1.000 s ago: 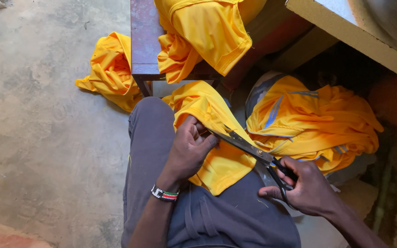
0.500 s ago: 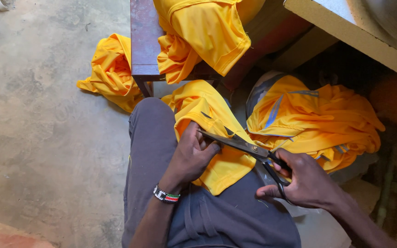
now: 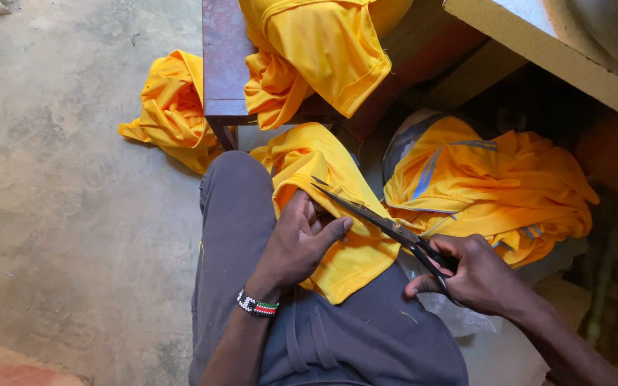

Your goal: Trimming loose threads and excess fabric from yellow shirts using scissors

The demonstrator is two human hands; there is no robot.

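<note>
The left hand point(image 3: 302, 243) presses a yellow garment point(image 3: 337, 214) against the lap, fingers point(image 3: 334, 230) curled over the fabric. A beaded band point(image 3: 257, 306) circles the left wrist. The right hand point(image 3: 477, 275) grips the handles of black scissors point(image 3: 384, 223); the blades lie nearly closed, tips pointing up-left across the garment, just beside the left fingers. A second yellow garment point(image 3: 323, 57) hangs over a dark bench point(image 3: 223, 64). A third point(image 3: 169, 107) lies on the floor point(image 3: 59, 200) beside the bench leg. A pile of yellow garments with grey stripes point(image 3: 495, 186) lies at right.
</note>
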